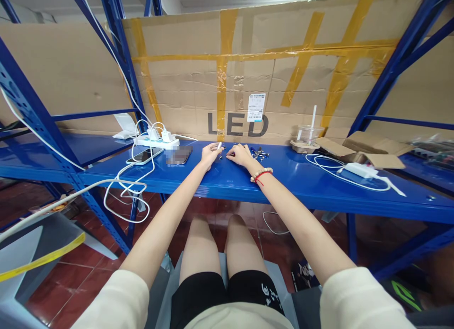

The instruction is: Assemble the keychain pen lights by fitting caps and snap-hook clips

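My left hand [210, 156] is over the blue shelf top, its fingers closed on a small white stick-like piece [219, 145]. Close by on its right, my right hand [241, 155] rests low on the same surface, thumb and fingertips pinched together. Whatever lies in that pinch is too small to make out. A few tiny dark bits [221, 155] lie in the gap between the two hands. Just right of my right hand is a loose pile of small shiny metal parts [260, 153], perhaps screws.
A white power strip [156, 142] with plugs and cables stands at the left, near two phones [179, 155]. On the right are a plastic cup with a straw [308, 134], an opened cardboard box [369, 146] and a white adapter [361, 170]. Taped cardboard [184, 92] walls the back.
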A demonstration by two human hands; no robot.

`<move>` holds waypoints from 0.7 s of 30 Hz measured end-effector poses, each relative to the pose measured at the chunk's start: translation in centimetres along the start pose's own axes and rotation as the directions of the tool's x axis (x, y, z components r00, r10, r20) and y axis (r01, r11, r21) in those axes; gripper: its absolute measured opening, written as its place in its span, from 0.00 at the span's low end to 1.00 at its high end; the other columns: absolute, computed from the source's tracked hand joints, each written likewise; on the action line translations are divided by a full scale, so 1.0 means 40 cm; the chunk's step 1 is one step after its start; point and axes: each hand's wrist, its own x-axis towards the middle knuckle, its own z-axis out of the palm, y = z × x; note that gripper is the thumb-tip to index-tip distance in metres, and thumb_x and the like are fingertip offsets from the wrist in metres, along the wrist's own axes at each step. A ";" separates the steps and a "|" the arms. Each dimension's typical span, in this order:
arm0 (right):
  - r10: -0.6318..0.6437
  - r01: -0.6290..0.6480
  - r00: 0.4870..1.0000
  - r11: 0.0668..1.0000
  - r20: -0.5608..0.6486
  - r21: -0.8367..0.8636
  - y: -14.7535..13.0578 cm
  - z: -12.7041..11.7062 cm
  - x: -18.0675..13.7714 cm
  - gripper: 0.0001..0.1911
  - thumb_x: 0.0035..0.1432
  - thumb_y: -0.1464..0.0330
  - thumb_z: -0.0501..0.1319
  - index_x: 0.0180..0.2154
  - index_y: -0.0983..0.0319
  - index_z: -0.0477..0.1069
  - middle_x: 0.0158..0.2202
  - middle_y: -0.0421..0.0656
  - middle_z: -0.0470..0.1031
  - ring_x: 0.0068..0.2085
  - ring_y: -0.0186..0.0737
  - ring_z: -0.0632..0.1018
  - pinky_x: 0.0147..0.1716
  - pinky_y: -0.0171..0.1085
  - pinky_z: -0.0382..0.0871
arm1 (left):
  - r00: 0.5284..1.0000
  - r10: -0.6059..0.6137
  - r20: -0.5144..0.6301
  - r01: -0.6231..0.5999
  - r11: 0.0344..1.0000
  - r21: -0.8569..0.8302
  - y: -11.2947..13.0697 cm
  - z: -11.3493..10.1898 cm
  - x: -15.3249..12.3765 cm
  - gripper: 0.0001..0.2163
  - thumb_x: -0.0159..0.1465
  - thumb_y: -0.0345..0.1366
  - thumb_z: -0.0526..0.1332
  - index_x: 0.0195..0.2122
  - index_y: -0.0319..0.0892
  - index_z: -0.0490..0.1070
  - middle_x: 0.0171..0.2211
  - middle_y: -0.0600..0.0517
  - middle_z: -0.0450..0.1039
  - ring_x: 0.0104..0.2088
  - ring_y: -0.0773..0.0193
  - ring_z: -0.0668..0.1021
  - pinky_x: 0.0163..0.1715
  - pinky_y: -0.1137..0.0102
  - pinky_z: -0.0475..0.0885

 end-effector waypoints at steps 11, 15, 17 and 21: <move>0.067 -0.067 0.998 0.993 -0.001 0.099 0.002 -0.010 -0.008 0.11 0.58 0.64 0.58 0.38 0.57 0.78 0.42 0.44 0.77 0.47 0.49 0.69 0.49 0.52 0.57 | 0.952 0.290 0.102 -0.306 0.868 0.390 -0.001 -0.013 -0.008 0.12 0.43 0.16 0.58 0.21 0.40 0.71 0.27 0.53 0.73 0.30 0.66 0.75 0.43 0.69 0.70; 0.064 -0.066 0.998 0.990 0.021 0.121 0.001 -0.015 -0.011 0.11 0.58 0.65 0.57 0.35 0.56 0.78 0.41 0.42 0.77 0.48 0.48 0.68 0.50 0.54 0.55 | 0.927 0.343 0.150 -0.372 0.806 0.460 -0.018 -0.016 0.003 0.11 0.45 0.17 0.57 0.23 0.40 0.70 0.28 0.52 0.72 0.31 0.65 0.74 0.43 0.69 0.70; 0.069 -0.069 0.998 0.989 0.001 0.132 -0.001 -0.018 -0.012 0.09 0.56 0.65 0.59 0.34 0.57 0.79 0.41 0.42 0.77 0.47 0.48 0.69 0.50 0.52 0.56 | 0.920 0.359 0.160 -0.389 0.780 0.489 -0.026 -0.019 0.009 0.09 0.47 0.19 0.58 0.25 0.41 0.71 0.29 0.51 0.73 0.33 0.65 0.74 0.43 0.68 0.69; 0.090 -0.084 0.995 0.983 -0.030 0.166 -0.005 -0.024 -0.017 0.09 0.54 0.64 0.61 0.34 0.58 0.79 0.41 0.42 0.78 0.46 0.46 0.71 0.47 0.46 0.60 | 0.928 0.356 0.113 -0.364 0.793 0.488 -0.035 -0.021 0.018 0.07 0.49 0.23 0.61 0.26 0.41 0.72 0.31 0.50 0.73 0.34 0.64 0.74 0.45 0.68 0.68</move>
